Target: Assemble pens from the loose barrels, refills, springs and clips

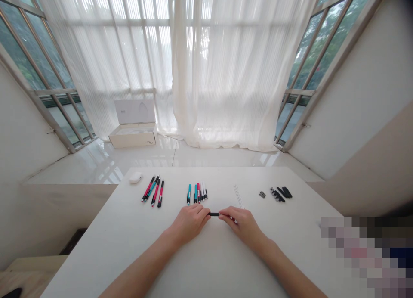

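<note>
Over the near middle of the white table, a short black pen part (pixel 214 214) lies level between my two hands. My left hand (pixel 191 222) is closed around its left end, hiding whatever extends further that way. At the other end, my right hand (pixel 244 225) pinches it with thumb and fingertips; any smaller piece there is too small to tell. Just beyond my left hand are blue, pink and white pen barrels (pixel 195 194) with black ends. Several thin refills (pixel 238 195) lie past my right hand. Farther right are small dark grey pieces (pixel 262 194) and black pen parts (pixel 280 194).
Several pink-and-black and blue-and-black pens (pixel 155 192) lie on the left of the table (pixel 193 263). A white rounded case (pixel 135 177) sits by the far left corner. An open white box (pixel 133 135) stands on the ledge beyond, before the curtains (pixel 226 82).
</note>
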Available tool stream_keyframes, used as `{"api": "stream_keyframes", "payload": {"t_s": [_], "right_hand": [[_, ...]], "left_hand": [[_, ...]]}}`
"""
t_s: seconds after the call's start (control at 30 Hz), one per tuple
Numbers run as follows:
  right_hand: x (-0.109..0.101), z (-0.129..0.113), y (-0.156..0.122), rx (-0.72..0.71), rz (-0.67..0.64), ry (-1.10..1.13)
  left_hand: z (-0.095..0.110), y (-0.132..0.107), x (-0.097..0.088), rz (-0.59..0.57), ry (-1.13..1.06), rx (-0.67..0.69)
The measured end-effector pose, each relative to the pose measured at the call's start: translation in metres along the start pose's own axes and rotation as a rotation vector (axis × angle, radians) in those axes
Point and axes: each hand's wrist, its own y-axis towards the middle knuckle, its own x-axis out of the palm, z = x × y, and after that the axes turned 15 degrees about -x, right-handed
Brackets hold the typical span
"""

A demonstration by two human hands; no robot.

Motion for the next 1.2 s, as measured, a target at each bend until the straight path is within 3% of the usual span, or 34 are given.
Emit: {"api": "stream_keyframes", "payload": {"t_s": [0.37,0.57,1.2], "right_hand": [[-0.004,-0.012,0.005,0.031,-0.112,-0.065],[-0.004,-0.013,0.005,0.026,-0.167,-0.102],[0.004,-0.009,0.003,-0.006,-0.043,-0.086]], "left_hand": [[-0.002,-0.001,0.003,0.014,-0.002,-0.037],[-0.001,0.001,0.000,0.042,-0.026,0.025],[0.003,0.001,0.000,0.078,-0.018,0.031]]}}
